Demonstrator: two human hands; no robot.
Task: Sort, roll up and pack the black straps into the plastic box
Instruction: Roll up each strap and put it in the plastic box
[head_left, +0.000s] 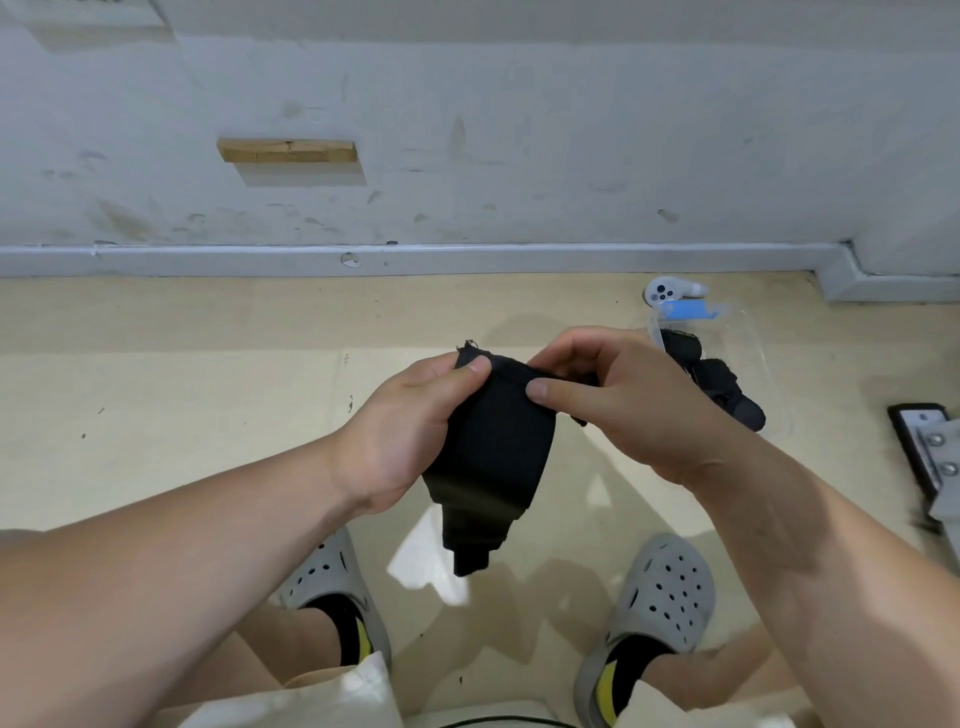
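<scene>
A wide black strap (491, 457) hangs in front of me, held at its top edge by both hands. My left hand (410, 436) pinches the upper left corner with thumb and fingers. My right hand (618, 400) pinches the upper right corner, thumb on the front of the fabric. The strap's lower end dangles above the floor between my feet. To the right, on the floor, stands a clear plastic box (753, 343) with a blue clip, holding several rolled black straps (722, 379), partly hidden behind my right hand.
A white controller (667, 291) lies on the floor just behind the box, near the grey skirting. A black plate with metal brackets (930, 452) sits at the right edge. My grey clogs (665, 597) stand on the beige floor below the strap.
</scene>
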